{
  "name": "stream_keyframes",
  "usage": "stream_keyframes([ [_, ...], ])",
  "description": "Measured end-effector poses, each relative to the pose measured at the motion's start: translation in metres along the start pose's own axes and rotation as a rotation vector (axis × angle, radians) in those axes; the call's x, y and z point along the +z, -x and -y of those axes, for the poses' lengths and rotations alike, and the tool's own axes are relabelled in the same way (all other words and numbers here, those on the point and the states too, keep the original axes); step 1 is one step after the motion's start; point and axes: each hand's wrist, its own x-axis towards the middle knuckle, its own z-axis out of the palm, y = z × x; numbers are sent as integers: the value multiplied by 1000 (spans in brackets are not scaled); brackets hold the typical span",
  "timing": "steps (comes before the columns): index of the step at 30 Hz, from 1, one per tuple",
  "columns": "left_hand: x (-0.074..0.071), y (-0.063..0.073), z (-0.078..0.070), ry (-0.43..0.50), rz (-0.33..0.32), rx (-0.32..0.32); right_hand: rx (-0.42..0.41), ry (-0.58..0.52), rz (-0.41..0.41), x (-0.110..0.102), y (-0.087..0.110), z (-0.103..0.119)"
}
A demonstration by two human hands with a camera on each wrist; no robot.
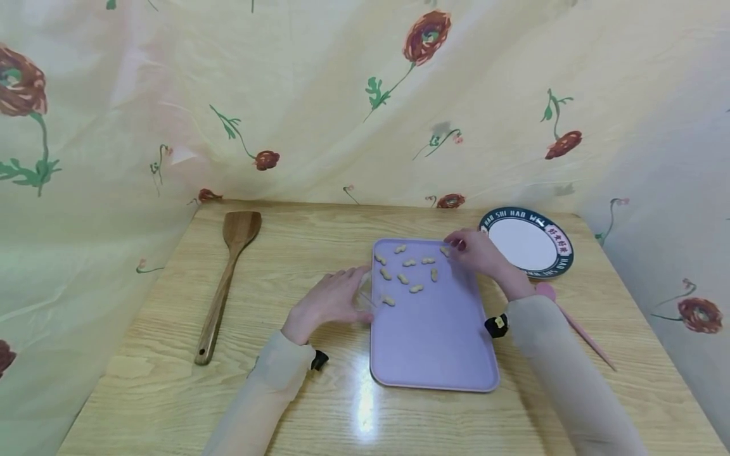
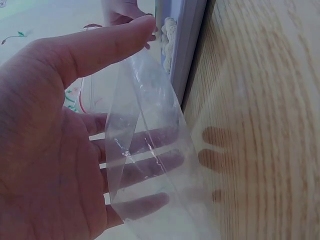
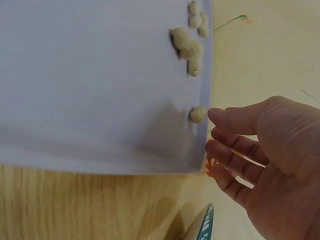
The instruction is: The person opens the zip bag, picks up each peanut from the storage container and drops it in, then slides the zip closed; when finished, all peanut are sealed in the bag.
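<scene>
My left hand [image 1: 333,297] is beside the left edge of a purple tray [image 1: 433,342]. It holds a clear plastic bag [image 2: 155,150] between the thumb and the extended fingers, which show through the film. At the tray's far right corner is my right hand [image 1: 478,254], its fingers loosely bent. Its thumb tip lies right by a single peanut [image 3: 198,114], with nothing between the fingers. Several other unshelled peanuts [image 1: 403,278] are scattered over the far half of the tray.
A wooden spatula [image 1: 228,269] lies on the left of the table. To the right are a white plate [image 1: 521,244] with a dark lettered rim and a pink long-handled utensil [image 1: 587,339], partly behind the right forearm. A flowered cloth [image 1: 319,101] hangs behind the table.
</scene>
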Motion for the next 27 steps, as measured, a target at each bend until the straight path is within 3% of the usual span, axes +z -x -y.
stream_keyframes([
  [17, -2, 2, -2, 3, 17, -10, 40, 201, 107, 13, -11, -6],
  [27, -1, 1, -2, 8, 35, -21, 57, 145, 69, 11, -5, -4],
])
